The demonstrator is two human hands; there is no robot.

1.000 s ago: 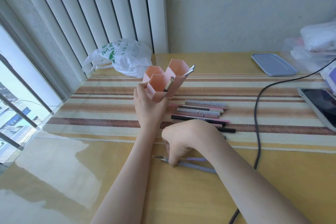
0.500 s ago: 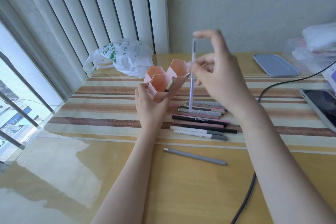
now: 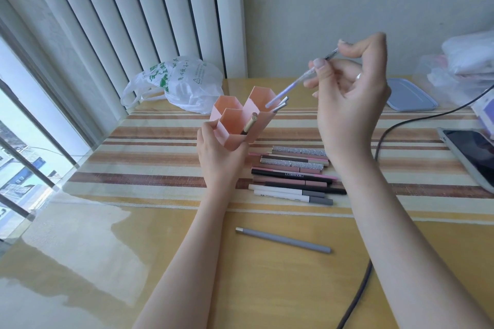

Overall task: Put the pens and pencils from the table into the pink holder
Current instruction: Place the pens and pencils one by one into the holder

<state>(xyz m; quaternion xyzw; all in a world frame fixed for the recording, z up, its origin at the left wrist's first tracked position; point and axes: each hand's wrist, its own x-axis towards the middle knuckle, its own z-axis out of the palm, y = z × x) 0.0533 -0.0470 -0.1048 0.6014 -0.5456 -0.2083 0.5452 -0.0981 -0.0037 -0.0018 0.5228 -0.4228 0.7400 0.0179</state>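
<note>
Backdrop: white vertical blinds (image 3: 139, 16) fill the upper left of the frame, plain pale wall to their right.
Surface: yellow table (image 3: 267, 288) under a glossy cover; a striped mat (image 3: 160, 168) crosses mid-frame.
Writing: I read "MADIGLI", upside down, on a black pen (image 3: 291, 175) in the row. The white plastic bag (image 3: 181, 83) at upper centre has green print and a triangle mark, too small for me to read.
Pink holder (image 3: 240, 120): three hexagon tubes, tilted, lifted off the mat. A gold-capped pen (image 3: 249, 123) sits in the front tube; two silver tips (image 3: 281, 105) poke from the right tube.
Left hand (image 3: 217, 155): wrapped round the holder's base, frame centre.
Right hand (image 3: 350, 93): upper right, pinching a lilac pen (image 3: 291, 88) by its top end, low tip at the right tube's mouth.
Pen row (image 3: 291, 176): about ten lying side by side on the mat, just below the holder.
Grey pen (image 3: 283, 240): alone on bare table, lower centre.
Edge items: black cable (image 3: 379, 141), phone (image 3: 473, 152), grey-blue lid (image 3: 409, 95), all right side.
</note>
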